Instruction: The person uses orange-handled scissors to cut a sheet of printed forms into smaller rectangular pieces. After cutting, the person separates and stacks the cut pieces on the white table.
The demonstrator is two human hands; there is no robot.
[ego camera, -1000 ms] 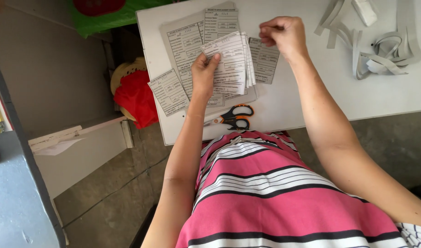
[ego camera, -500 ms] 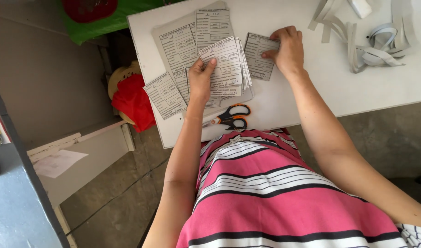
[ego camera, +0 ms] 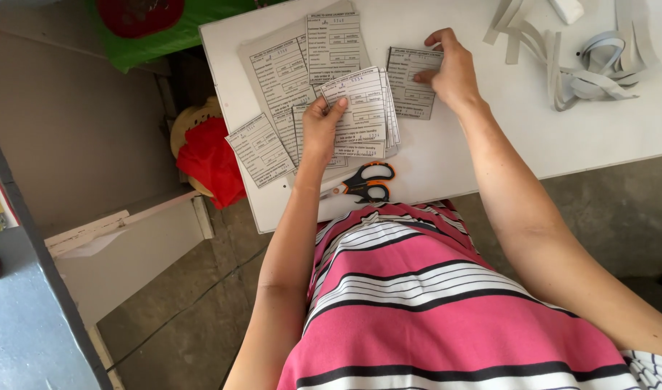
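Grey printed paper slips form a fanned stack (ego camera: 360, 108) held by the left hand (ego camera: 320, 130), with the thumb across the front of the lower edge and the fingers closed behind it. The stack sits just above the near part of the white counter (ego camera: 490, 152), overlapping other slips lying there. The right hand (ego camera: 454, 72) rests on 1 single slip (ego camera: 410, 90) lying flat on the counter just right of the stack; its fingers are curled and press down on the slip's right edge, and the palm faces down. Whether the fingers pinch the slip or only press it cannot be told.

Left of the stack, 2 larger printed sheets (ego camera: 302, 61) lie flat and partly overlapped, and 1 more slip (ego camera: 260, 149) lies tilted near the counter's left edge. Scissors (ego camera: 363, 182) with orange and black handles lie closed at the counter's near edge, just below the left hand. Pale grey strips (ego camera: 562, 65), some curled, lie in a loose heap at the far right of the counter, well apart from both hands.

Beside the counter, lower down, a red bundle (ego camera: 212, 162) rests next to a tan round object. A green surface (ego camera: 172, 36) shows at the top left.
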